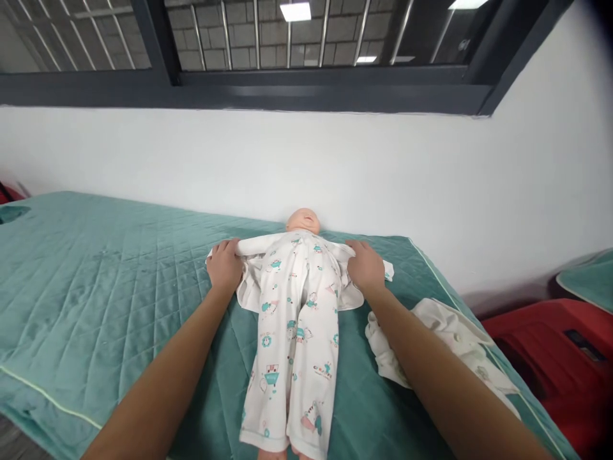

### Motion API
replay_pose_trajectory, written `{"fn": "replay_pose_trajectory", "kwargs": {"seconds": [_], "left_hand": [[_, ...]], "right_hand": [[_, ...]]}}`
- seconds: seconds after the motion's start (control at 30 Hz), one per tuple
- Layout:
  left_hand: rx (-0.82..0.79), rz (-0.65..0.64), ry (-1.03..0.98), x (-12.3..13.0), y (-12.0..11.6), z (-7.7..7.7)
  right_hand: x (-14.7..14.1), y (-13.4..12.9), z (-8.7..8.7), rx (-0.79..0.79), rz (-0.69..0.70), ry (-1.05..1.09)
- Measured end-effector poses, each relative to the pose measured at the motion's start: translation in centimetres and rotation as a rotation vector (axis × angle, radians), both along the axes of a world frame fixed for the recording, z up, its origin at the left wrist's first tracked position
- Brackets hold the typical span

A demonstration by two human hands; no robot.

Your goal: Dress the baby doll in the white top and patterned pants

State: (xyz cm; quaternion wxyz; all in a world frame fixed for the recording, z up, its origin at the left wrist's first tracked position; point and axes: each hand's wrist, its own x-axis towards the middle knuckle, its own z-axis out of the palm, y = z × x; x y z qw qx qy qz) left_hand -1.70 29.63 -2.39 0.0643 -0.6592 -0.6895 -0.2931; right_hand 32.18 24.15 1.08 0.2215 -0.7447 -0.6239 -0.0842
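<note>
A baby doll [303,220] lies on its back, head toward the wall. White printed baby pants [290,338] cover its legs and reach high up its chest; its feet show at the bottom edge. Under them a white baby top [251,291] spreads out to both sides, its sleeves stretched sideways. My left hand [225,265] is closed around the sleeve at the left. On the other side my right hand [366,265] grips the opposite sleeve, whose cuff sticks out past my fingers. The doll's own hands are hidden.
A green quilted cover [119,275] lies beneath the doll. Crumpled cream clothing [454,338] with buttons sits to the right, partly behind my right forearm. A red plastic object [550,358] stands beyond the right edge. A white wall [191,160] and a dark-framed window [311,96] rise behind.
</note>
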Motion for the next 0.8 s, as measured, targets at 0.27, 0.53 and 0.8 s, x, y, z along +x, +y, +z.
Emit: {"fn": "replay_pose_trajectory", "kwargs": {"seconds": [0.27, 0.53, 0.8], "left_hand": [[-0.073, -0.014, 0.005, 0.2, 0.0, 0.4], [0.045, -0.006, -0.071, 1.8, -3.5, 1.1], [-0.037, -0.598, -0.103, 11.5, -5.0, 8.6]], "right_hand": [[0.3, 0.4, -0.4, -0.016, 0.040, 0.183], [0.2, 0.7, -0.2, -0.063, 0.015, 0.134], [0.5, 0.6, 0.2, -0.099, -0.026, 0.113]]}}
